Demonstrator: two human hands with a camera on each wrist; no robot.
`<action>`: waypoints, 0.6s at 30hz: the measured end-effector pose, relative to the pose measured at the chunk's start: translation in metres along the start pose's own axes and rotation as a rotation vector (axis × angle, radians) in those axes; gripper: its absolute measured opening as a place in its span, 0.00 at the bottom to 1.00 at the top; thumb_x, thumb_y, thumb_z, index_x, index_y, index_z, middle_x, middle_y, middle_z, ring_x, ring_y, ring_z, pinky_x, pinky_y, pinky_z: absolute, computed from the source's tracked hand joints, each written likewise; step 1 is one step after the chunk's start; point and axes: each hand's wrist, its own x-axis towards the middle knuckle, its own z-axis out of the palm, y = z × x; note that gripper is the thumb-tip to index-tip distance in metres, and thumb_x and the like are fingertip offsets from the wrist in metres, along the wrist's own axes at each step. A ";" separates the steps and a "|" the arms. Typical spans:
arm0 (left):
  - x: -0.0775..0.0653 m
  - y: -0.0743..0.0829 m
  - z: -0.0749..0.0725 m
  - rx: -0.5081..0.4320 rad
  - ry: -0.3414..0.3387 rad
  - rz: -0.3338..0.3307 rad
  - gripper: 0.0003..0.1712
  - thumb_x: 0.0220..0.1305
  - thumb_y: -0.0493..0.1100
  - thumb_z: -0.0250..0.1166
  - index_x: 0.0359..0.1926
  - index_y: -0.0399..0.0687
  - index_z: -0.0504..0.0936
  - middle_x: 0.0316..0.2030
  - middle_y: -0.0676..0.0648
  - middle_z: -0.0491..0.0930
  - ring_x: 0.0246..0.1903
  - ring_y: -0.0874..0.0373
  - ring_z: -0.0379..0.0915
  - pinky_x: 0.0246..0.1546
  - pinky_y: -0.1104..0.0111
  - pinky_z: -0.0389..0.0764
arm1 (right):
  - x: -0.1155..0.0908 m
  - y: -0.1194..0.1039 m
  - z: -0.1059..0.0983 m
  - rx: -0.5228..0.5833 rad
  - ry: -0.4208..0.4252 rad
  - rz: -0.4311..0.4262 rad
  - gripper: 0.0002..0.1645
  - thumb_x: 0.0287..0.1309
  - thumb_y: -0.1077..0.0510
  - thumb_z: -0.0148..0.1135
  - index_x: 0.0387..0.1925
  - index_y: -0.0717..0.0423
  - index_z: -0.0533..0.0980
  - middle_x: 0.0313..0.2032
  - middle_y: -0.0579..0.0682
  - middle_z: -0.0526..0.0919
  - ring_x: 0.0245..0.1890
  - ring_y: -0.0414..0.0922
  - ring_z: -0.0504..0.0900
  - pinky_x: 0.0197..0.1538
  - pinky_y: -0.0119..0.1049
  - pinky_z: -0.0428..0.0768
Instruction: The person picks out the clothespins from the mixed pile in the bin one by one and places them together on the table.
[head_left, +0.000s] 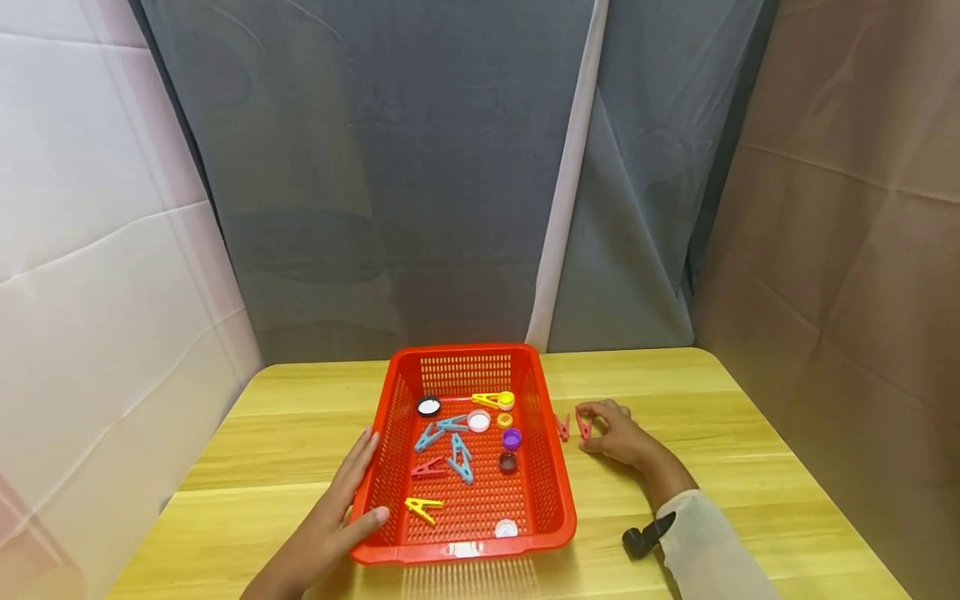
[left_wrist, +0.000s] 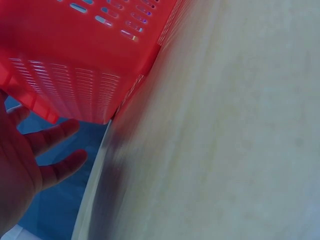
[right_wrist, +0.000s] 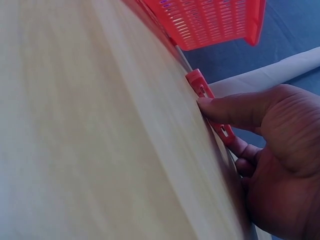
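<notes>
A red plastic basket (head_left: 555, 500) stands on the wooden table. My left hand (head_left: 330, 508) rests against its left side with the fingers fairly straight and the thumb over the rim; in the left wrist view its fingers (left_wrist: 60, 167) are spread. Right of the basket, my right hand (head_left: 618, 433) pinches a red clothespin (head_left: 584, 426) between thumb and fingers, low over the tabletop. In the right wrist view the thumb lies across this clothespin (right_wrist: 226, 132). A second red clothespin (head_left: 562, 427) lies between it and the basket wall.
Inside the basket lie several blue clothespins (head_left: 460, 460), a red clothespin (head_left: 429, 468), yellow clothespins (head_left: 423, 508) and bottle caps, among them a purple cap (head_left: 512, 439) and a black-rimmed cap (head_left: 429, 406). Grey cloth (head_left: 420, 208) hangs behind the wooden table (head_left: 645, 375).
</notes>
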 end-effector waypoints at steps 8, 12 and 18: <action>0.000 0.001 0.001 -0.004 -0.001 -0.014 0.49 0.68 0.49 0.62 0.79 0.65 0.41 0.80 0.53 0.33 0.76 0.35 0.33 0.58 0.27 0.60 | -0.004 0.001 -0.013 0.104 -0.080 -0.026 0.52 0.39 0.59 0.81 0.68 0.57 0.68 0.66 0.60 0.69 0.73 0.64 0.55 0.73 0.67 0.49; 0.000 0.001 0.001 -0.014 0.000 -0.019 0.49 0.68 0.49 0.62 0.79 0.66 0.41 0.80 0.56 0.33 0.76 0.36 0.33 0.59 0.26 0.59 | -0.004 -0.003 -0.018 0.161 -0.106 -0.001 0.55 0.36 0.62 0.82 0.69 0.59 0.66 0.68 0.64 0.67 0.73 0.66 0.55 0.73 0.66 0.48; -0.001 0.000 0.000 -0.007 0.005 -0.017 0.49 0.68 0.48 0.62 0.79 0.65 0.41 0.80 0.55 0.32 0.76 0.36 0.32 0.59 0.26 0.57 | -0.003 -0.013 -0.024 0.124 -0.114 0.095 0.59 0.35 0.60 0.83 0.71 0.52 0.63 0.71 0.65 0.59 0.71 0.66 0.59 0.70 0.66 0.57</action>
